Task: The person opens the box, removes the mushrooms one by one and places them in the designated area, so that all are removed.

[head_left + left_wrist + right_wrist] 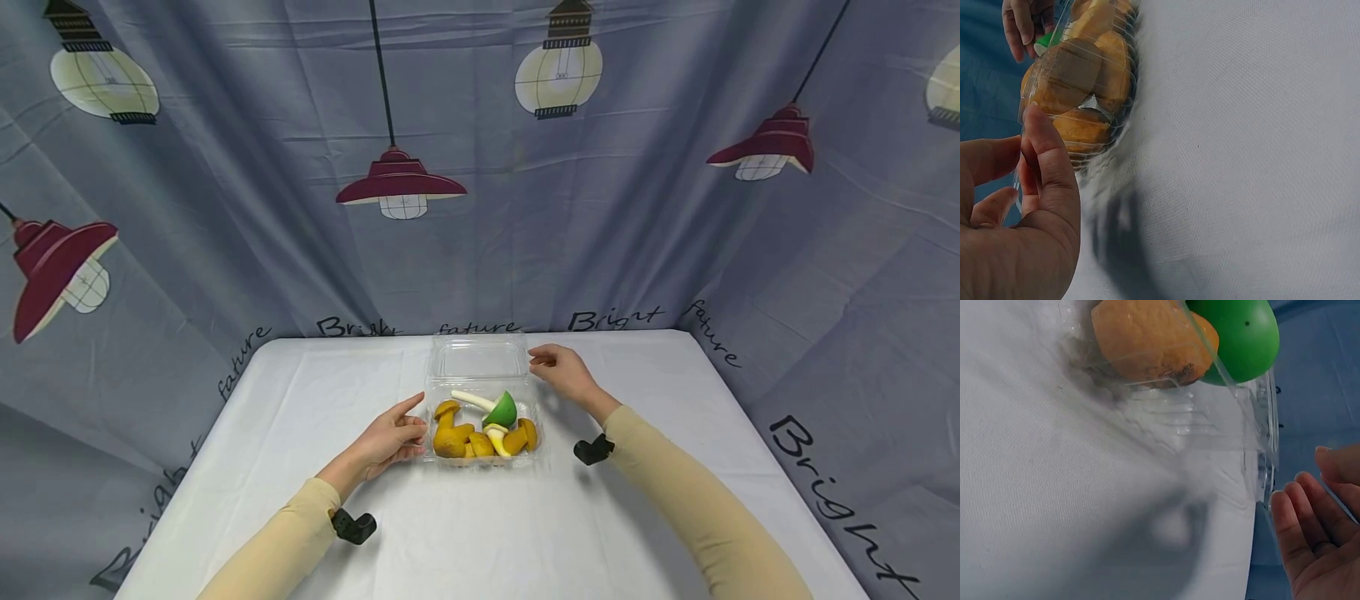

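A clear plastic clamshell box [482,461] stands on the white table with its lid [480,360] raised back on the far side. Inside lie several toy mushrooms: brown-yellow ones [450,442], a green-capped one [501,411] with a long white stem, and one with a pale stem [497,439]. My left hand [390,440] is at the box's left side; in the left wrist view its thumb and fingers pinch the clear rim [1027,103]. Beside the lid's right edge is my right hand [566,372], fingers loosely bent; in the right wrist view its fingertips [1280,499] are close to the clear edge, contact uncertain.
White cloth covers the table [480,533]. Behind and at both sides hangs a grey-blue curtain [480,250] printed with lamps and lettering. Each wrist carries a black camera mount, the left one [354,527] and the right one [594,450].
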Tool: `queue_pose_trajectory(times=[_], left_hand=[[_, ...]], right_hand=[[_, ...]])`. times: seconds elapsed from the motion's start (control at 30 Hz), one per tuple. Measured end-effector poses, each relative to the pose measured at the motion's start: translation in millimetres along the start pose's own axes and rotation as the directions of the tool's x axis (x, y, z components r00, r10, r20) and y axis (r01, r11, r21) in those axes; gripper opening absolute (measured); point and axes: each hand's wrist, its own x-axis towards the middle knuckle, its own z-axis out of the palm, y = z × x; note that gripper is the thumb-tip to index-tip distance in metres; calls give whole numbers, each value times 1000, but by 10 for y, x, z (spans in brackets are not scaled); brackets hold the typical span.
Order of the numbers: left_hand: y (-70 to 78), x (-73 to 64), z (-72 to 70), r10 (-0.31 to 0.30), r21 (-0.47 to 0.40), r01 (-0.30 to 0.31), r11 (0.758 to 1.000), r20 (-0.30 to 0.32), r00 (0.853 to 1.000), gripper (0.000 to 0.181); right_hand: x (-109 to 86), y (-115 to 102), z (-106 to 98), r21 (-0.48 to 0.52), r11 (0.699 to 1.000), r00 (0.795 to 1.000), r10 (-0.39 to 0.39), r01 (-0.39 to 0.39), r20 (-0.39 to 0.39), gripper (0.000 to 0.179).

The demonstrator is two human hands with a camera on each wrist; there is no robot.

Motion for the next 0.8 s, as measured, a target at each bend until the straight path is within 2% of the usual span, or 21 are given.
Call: queue_pose_trajectory(times=[0.2,0.4,0.8], left_hand=[[2,-12,3,10,0,-10,1000,2,1000,70],[-21,7,-4,4,-8,-4,1000,-2,1000,71],[-14,18,0,-2,-5,2,1000,-11,1000,70]], right_hand=[[-12,-76,25,-28,999,999,-24,24,26,35],[-21,-166,54,-76,993,995,-83,87,56,34],[-56,-372,159,-128,981,981,-123,142,149,32]])
